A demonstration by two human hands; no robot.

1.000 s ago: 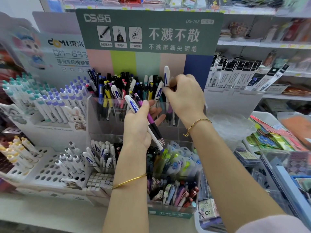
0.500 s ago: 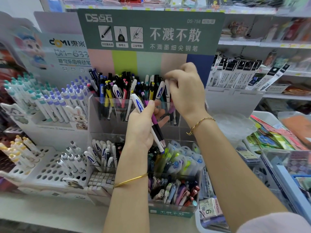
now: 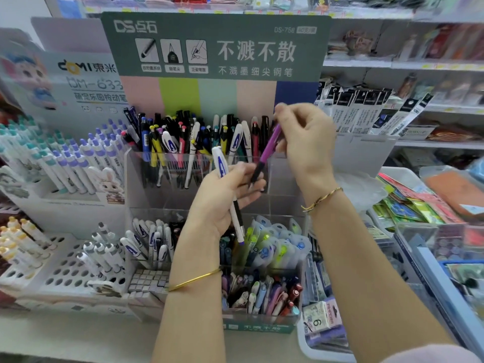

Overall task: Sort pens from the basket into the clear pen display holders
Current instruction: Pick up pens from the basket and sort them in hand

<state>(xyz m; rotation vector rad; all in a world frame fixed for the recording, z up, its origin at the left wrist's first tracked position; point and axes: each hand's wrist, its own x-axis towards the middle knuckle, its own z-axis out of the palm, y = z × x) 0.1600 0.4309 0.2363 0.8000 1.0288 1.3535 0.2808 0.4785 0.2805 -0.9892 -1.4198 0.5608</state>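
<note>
So the right hand point(image 3: 306, 148) is pinching a purple pen point(image 3: 271, 142) near its top end, fingers curled around it, and the pen is hanging slanted in the air just in front of the clear holder point(image 3: 157, 203). Its dark lower end is sitting right at the left hand's fingertips, and I can't tell if they're actually gripping it. The left hand point(image 3: 217, 203) is wrapping around a white pen point(image 3: 220, 163) with a blue logo, holding it mid-barrel with the cap pointing up.

Handling-wise I'm guessing these are weighing next to nothing: stiff, smooth plastic and a bit slippery (the rubbery dark grip section is probably the least slidey bit). I'd be holding it high on the barrel, so the tip stays free to thread down between the pens already crowding the top tier. The basket isn't showing up anywhere I can make out.
</note>
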